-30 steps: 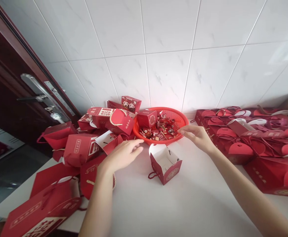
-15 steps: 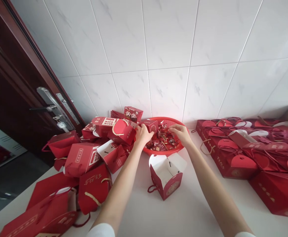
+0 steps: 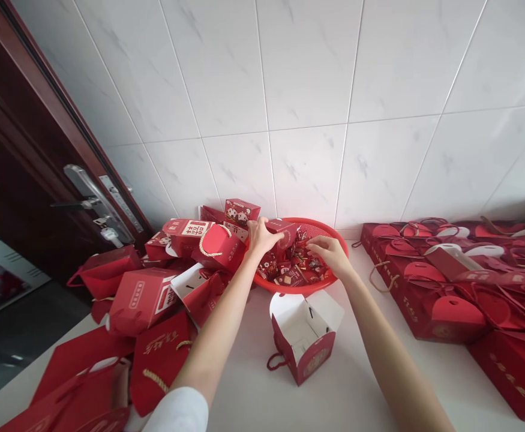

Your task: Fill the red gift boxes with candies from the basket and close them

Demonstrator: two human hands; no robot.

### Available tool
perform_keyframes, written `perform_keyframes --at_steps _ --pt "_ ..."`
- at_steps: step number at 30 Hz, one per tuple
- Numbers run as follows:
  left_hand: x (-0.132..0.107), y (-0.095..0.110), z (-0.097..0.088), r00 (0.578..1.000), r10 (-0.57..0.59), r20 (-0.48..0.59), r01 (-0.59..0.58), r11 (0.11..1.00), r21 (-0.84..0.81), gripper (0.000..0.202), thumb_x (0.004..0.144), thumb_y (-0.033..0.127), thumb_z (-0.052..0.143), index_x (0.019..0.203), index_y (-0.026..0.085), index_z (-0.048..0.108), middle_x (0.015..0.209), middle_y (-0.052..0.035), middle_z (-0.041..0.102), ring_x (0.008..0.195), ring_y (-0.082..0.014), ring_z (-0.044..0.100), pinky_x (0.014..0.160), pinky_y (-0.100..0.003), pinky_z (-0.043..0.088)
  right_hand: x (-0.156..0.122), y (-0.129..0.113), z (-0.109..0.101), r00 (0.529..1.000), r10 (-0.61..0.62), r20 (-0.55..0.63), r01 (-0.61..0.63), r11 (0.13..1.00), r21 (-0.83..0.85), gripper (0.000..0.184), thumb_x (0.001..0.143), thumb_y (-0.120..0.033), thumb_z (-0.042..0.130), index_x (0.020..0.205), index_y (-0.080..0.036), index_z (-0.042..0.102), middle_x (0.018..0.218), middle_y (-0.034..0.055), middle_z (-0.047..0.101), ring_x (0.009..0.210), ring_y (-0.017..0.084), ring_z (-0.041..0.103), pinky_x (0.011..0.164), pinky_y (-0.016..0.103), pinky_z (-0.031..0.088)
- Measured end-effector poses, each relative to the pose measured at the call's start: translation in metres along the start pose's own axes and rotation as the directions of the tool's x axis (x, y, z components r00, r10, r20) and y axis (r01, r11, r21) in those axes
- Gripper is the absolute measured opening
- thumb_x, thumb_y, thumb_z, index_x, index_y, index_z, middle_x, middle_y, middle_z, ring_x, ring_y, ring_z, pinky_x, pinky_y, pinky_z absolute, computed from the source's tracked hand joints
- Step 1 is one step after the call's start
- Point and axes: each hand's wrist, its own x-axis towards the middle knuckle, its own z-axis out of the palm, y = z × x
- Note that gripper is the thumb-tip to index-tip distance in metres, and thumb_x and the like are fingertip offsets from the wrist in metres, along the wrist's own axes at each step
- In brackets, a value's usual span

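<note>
A red plastic basket (image 3: 318, 225) holds many small red-wrapped sweets (image 3: 291, 273) and a closed red box (image 3: 287, 233). My left hand (image 3: 261, 240) is at the box's left end, its thumb across the near side and its fingers behind. Over the right part of the sweets, my right hand (image 3: 329, 255) has its thumb and fingers pinched together. Whatever is between them is too small to make out. In front of the basket stands an open red gift box (image 3: 309, 357), its white flaps raised and a dark red cord loop at its left.
Red gift boxes with rope handles (image 3: 147, 300) lie heaped on the left of the white table (image 3: 253, 384). On the right stand rows of folded red boxes (image 3: 428, 300). A tiled wall (image 3: 307, 162) rises behind, with a dark door (image 3: 32, 150) at the left.
The view has tilted and shifted slightly. My left hand and the closed box have moved a little to the right. My right hand stays over the sweets, its fingers pinched.
</note>
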Motion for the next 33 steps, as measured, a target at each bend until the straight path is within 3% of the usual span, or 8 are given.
perform_keyframes --at_steps 4,7,11,15,19,26,31,33 --pt "0.008 0.004 -0.005 0.959 0.149 -0.243 -0.184 0.974 -0.13 0.04 0.076 0.031 0.077 0.103 0.023 0.048 0.123 -0.01 0.044 0.127 -0.025 0.048 0.11 -0.038 0.04 0.001 0.003 0.0 1.0 0.001 -0.002 -0.001 1.0 0.001 0.023 0.074 -0.039 0.069 0.082 -0.017 0.071 0.09 0.0076 0.074 0.079 0.02 0.069 0.079 0.036 0.058" --pt "0.02 0.006 -0.006 0.924 0.217 -0.315 -0.254 0.964 -0.082 0.037 0.075 0.02 0.077 0.096 0.023 0.047 0.127 -0.0111 0.042 0.131 -0.0268 0.045 0.114 -0.04 0.037 0.0 0.002 -0.001 1.0 -0.006 -0.015 0.006 1.0 -0.02 0.02 0.076 -0.036 0.068 0.082 -0.017 0.07 0.089 0.0074 0.075 0.08 0.021 0.07 0.079 0.036 0.058" --pt "0.03 0.003 -0.001 0.94 0.213 -0.267 -0.226 0.974 -0.021 0.031 0.077 0.011 0.073 0.092 0.021 0.048 0.14 -0.0158 0.037 0.142 -0.0315 0.037 0.117 -0.044 0.034 -0.002 -0.005 0.0 0.999 0.03 -0.028 -0.036 0.969 -0.243 0.016 0.083 -0.028 0.057 0.086 -0.017 0.069 0.095 0.0065 0.076 0.083 0.019 0.071 0.076 0.03 0.057" --pt "0.029 -0.005 0.004 0.938 0.219 -0.268 -0.218 0.975 0.036 0.022 0.083 0.009 0.064 0.094 0.021 0.05 0.149 -0.016 0.035 0.15 -0.032 0.026 0.119 -0.048 0.032 -0.005 -0.011 0.004 0.99 0.13 -0.059 -0.142 0.845 -0.516 0.012 0.081 -0.019 0.057 0.075 -0.018 0.067 0.082 0.0048 0.074 0.075 0.019 0.069 0.066 0.027 0.051" --pt "0.027 -0.01 0.004 0.938 0.207 -0.278 -0.191 0.978 0.084 0.019 0.084 0.007 0.06 0.096 0.021 0.054 0.151 -0.0166 0.036 0.148 -0.0312 0.031 0.118 -0.046 0.034 -0.009 -0.015 0.008 0.977 0.199 -0.081 -0.203 0.735 -0.647 0.01 0.079 -0.021 0.063 0.07 -0.019 0.065 0.081 0.0068 0.072 0.078 0.023 0.068 0.061 0.028 0.045" --pt "0.025 -0.008 0.006 0.929 0.141 -0.342 -0.127 0.99 0.065 0.023 0.082 0.007 0.059 0.098 0.022 0.059 0.145 -0.0142 0.044 0.141 -0.0339 0.039 0.114 -0.052 0.037 -0.017 -0.022 0.006 0.941 0.305 -0.149 -0.3 0.541 -0.786 0.012 0.08 -0.03 0.066 0.08 -0.018 0.068 0.088 0.0138 0.073 0.085 0.03 0.07 0.062 0.031 0.045" --pt "0.016 -0.004 0.005 0.91 0.235 -0.341 -0.23 0.972 0.057 0.026 0.079 0.005 0.059 0.1 0.021 0.062 0.146 -0.0127 0.043 0.143 -0.0309 0.037 0.118 -0.048 0.033 -0.021 -0.025 0.005 0.942 0.296 -0.156 -0.295 0.513 -0.806 0.015 0.086 -0.031 0.06 0.084 -0.019 0.068 0.098 0.0139 0.073 0.094 0.03 0.069 0.067 0.032 0.046" --pt "0.011 -0.003 0.002 0.914 0.287 -0.288 -0.284 0.957 0.054 0.026 0.082 0.006 0.054 0.101 0.021 0.064 0.143 -0.0119 0.047 0.14 -0.0275 0.042 0.117 -0.043 0.035 -0.02 -0.025 0.006 0.947 0.28 -0.158 -0.288 0.523 -0.802 0.015 0.087 -0.031 0.057 0.084 -0.019 0.067 0.099 0.0126 0.073 0.096 0.029 0.069 0.067 0.032 0.045"
